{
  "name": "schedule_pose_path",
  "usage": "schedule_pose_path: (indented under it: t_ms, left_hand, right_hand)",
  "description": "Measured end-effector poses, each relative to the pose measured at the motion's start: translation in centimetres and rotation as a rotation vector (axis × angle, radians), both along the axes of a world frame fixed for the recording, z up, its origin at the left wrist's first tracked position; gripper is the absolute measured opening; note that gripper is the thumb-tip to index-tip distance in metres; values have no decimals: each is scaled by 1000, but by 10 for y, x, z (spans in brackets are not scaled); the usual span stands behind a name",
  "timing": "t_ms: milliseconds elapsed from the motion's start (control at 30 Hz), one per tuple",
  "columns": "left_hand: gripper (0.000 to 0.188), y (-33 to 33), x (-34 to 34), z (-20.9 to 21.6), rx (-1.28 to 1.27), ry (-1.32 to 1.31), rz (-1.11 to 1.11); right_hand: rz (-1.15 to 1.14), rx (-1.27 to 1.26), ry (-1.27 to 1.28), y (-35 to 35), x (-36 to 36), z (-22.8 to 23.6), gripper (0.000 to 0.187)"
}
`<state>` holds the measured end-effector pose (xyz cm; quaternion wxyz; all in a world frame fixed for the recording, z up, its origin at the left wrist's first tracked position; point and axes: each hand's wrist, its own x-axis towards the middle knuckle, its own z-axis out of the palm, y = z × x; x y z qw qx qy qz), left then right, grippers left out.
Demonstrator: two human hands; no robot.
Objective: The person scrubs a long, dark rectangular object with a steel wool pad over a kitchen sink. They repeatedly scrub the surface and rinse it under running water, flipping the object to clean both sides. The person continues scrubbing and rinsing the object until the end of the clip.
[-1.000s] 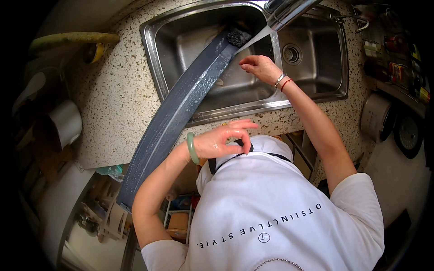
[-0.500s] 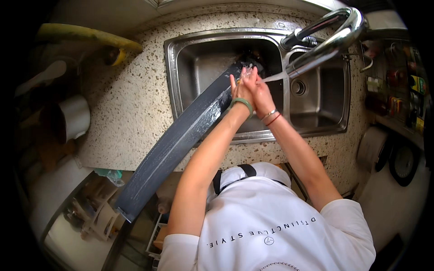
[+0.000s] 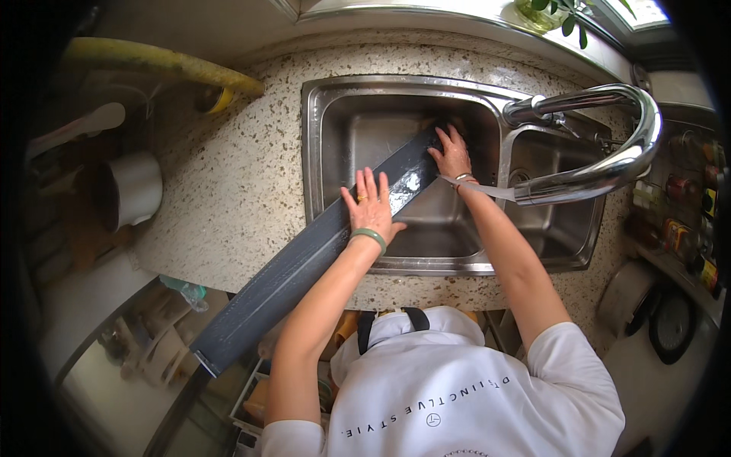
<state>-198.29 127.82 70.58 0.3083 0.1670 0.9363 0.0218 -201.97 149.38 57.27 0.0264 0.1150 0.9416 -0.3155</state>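
A long, dark grey, wet panel (image 3: 278,266) lies slantwise over the sink's front left rim. Its far end is down in the large left basin (image 3: 358,122), and its near end juts out past the counter. Flat on the panel's middle, with fingers spread, rests my left hand (image 3: 369,209). My right hand (image 3: 452,156) is at the panel's far end, fingers apart and stretched over its surface. Water (image 3: 487,190) runs from the chrome faucet (image 3: 590,183) toward my right wrist. The panel's underside is hidden.
A smaller basin (image 3: 537,152) adjoins on the right. Speckled countertop (image 3: 221,190) surrounds the sink. At left are a white pot (image 3: 135,190) and a yellow pipe (image 3: 160,65). A rack with jars (image 3: 681,190) stands right, and a plant (image 3: 571,19) sits at the back.
My hands, together under the water before, have come apart. The left has moved back onto the panel's middle; the right has reached its far end. The view has shifted slightly.
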Motion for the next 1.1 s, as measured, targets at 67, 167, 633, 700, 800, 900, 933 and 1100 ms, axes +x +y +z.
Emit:
schedule_pose_path:
  t_ms: [67, 167, 633, 700, 800, 900, 933, 1100]
  left_hand:
    - [125, -16, 5, -11, -91, 63, -72]
    - [126, -11, 1, -14, -100, 88, -73]
    - [124, -18, 1, -21, 13, 188, -70]
    - [125, -17, 1, -21, -6, 178, -81]
    - [126, -17, 1, -21, -14, 176, -76]
    - [127, -17, -1, -22, -9, 180, -85]
    - [127, -18, -1, -22, -1, 181, -82]
    - [127, -19, -1, -22, -10, 114, -86]
  right_hand:
    - [109, 14, -68, 2, 6, -20, 49]
    - [127, 107, 41, -28, 27, -49, 49]
    - [147, 66, 65, -56, 41, -6, 44]
    - [25, 106, -55, -28, 22, -33, 47]
    - [9, 28, -254, -1, -9, -21, 49]
    - [19, 53, -18, -13, 5, -39, 52]
    - [46, 24, 74, -27, 17, -39, 53]
    - [197, -251, 213, -98, 69, 35, 53]
